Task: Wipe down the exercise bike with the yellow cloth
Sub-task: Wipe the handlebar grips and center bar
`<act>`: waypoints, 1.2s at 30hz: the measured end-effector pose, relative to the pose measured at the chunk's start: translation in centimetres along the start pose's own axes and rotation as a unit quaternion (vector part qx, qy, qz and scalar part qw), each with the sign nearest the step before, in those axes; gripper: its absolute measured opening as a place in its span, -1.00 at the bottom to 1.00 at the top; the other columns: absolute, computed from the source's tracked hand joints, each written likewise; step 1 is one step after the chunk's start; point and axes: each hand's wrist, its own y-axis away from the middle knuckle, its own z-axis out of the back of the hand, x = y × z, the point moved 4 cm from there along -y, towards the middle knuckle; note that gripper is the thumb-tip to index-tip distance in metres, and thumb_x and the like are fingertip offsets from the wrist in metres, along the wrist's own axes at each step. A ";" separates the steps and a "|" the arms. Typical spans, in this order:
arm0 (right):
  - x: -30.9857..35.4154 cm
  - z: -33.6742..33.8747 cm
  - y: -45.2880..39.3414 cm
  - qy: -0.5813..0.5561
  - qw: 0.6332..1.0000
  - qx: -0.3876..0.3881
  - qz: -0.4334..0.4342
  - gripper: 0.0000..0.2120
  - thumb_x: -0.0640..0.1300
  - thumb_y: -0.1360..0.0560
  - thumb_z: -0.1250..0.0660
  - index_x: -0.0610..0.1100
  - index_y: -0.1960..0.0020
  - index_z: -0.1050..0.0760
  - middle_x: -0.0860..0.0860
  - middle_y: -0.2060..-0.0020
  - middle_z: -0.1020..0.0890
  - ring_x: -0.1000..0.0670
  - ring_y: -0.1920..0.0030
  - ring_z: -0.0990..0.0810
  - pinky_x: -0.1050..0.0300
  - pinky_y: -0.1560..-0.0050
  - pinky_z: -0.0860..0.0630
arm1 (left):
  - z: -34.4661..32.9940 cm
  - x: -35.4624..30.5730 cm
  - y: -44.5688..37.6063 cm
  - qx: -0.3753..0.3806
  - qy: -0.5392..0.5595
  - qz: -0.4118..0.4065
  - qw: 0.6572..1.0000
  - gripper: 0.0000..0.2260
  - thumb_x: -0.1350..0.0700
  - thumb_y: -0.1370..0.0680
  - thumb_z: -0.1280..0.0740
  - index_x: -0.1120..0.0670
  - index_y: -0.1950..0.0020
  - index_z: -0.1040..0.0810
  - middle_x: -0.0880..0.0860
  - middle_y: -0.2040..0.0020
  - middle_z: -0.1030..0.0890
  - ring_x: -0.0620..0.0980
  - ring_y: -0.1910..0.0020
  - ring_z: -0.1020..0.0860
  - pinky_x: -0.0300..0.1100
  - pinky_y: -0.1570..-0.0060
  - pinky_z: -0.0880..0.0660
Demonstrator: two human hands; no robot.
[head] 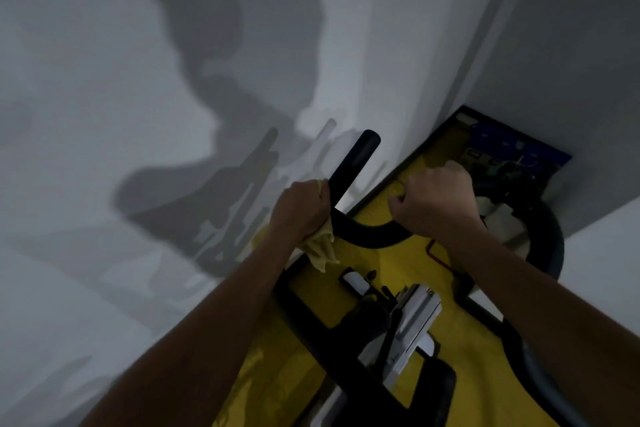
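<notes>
The exercise bike's black handlebar [353,163] rises in the middle of the head view, its padded left horn pointing up toward the wall. My left hand [299,210] grips the yellow cloth [322,250] against the base of that horn, and a crumpled tail of cloth hangs below my fist. My right hand [434,199] is curled around the right part of the handlebar. The curved black bar [374,236] runs between my two hands. Below them sits the silver stem and adjuster [412,319] of the bike.
A yellow mat [398,274] lies on the floor under the bike. A blue box [519,149] rests in the corner at the upper right. White walls stand close on the left and right, meeting just beyond the handlebar. Shadows of my arms fall on the left wall.
</notes>
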 end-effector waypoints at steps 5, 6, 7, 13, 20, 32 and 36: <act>0.4 0.3 -0.2 -0.025 1.000 -0.003 0.002 -0.56 0.00 -0.50 -0.16 -0.01 0.52 -0.16 0.08 0.60 -0.28 0.04 0.52 -0.21 0.10 0.17 -0.38 | 0.9 -3.9 -3.1 -0.053 0.131 -0.006 0.990 -0.53 -0.05 -0.72 -0.09 0.08 0.37 -0.32 0.04 0.41 -0.49 0.10 0.35 -0.55 -0.10 0.29 -0.42; 0.5 0.3 -0.2 -0.026 1.000 0.009 0.004 -0.57 0.02 -0.51 -0.13 -0.01 0.52 -0.18 0.07 0.59 -0.31 0.03 0.52 -0.25 0.09 0.13 -0.42 | 0.9 -5.3 -4.1 -0.076 0.172 -0.007 0.982 -0.53 -0.05 -0.71 -0.11 0.11 0.35 -0.37 0.07 0.39 -0.52 0.11 0.34 -0.56 -0.09 0.28 -0.42; 0.5 0.4 -0.3 -0.024 1.000 0.019 0.005 -0.56 0.04 -0.52 -0.10 -0.02 0.51 -0.22 0.06 0.57 -0.36 0.02 0.50 -0.30 0.07 0.09 -0.45 | 0.7 -6.6 -5.2 -0.085 0.198 0.001 0.976 -0.54 -0.07 -0.71 -0.11 0.15 0.29 -0.45 0.11 0.33 -0.57 0.13 0.27 -0.59 -0.06 0.24 -0.46; 0.0 0.4 -0.3 -0.034 0.999 0.014 0.000 -0.55 0.06 -0.55 -0.03 -0.02 0.50 -0.22 0.05 0.57 -0.36 -0.01 0.49 -0.31 0.03 0.10 -0.49 | -0.3 -9.4 -9.7 -0.074 0.167 -0.013 0.983 -0.45 -0.20 -0.69 -0.02 0.12 0.03 -0.69 0.07 0.06 -0.72 0.08 -0.01 -0.65 -0.16 -0.09 -0.49; 0.3 0.4 -0.7 -0.010 1.000 0.022 0.005 -0.51 0.11 -0.54 -0.03 -0.04 0.52 -0.28 0.04 0.56 -0.40 0.00 0.47 -0.39 0.02 0.07 -0.50 | -1.1 -4.9 -7.1 -0.029 0.175 -0.033 0.984 -0.42 -0.36 -0.59 -0.13 0.13 0.12 -0.62 0.05 0.21 -0.67 0.06 0.12 -0.64 -0.11 0.06 -0.53; 0.4 -0.2 -0.6 -0.008 1.000 0.024 0.014 -0.55 0.09 -0.56 -0.04 0.01 0.48 -0.26 0.08 0.55 -0.37 0.04 0.47 -0.31 0.07 0.10 -0.36 | 0.0 1.2 0.0 0.123 0.046 0.076 0.988 -0.35 -0.39 -0.62 0.05 0.12 0.14 -0.53 0.08 0.23 -0.62 0.06 0.21 -0.60 -0.06 0.11 -0.51; 0.5 -0.2 -0.4 -0.005 1.000 0.011 0.020 -0.55 0.08 -0.56 -0.06 -0.01 0.47 -0.26 0.08 0.55 -0.36 0.04 0.48 -0.29 0.06 0.19 -0.23 | 1.3 3.6 3.9 0.120 0.060 0.067 0.989 -0.62 -0.05 -0.51 -0.46 0.15 -0.19 -0.49 0.06 0.39 -0.50 0.06 0.46 -0.51 -0.18 0.41 -0.50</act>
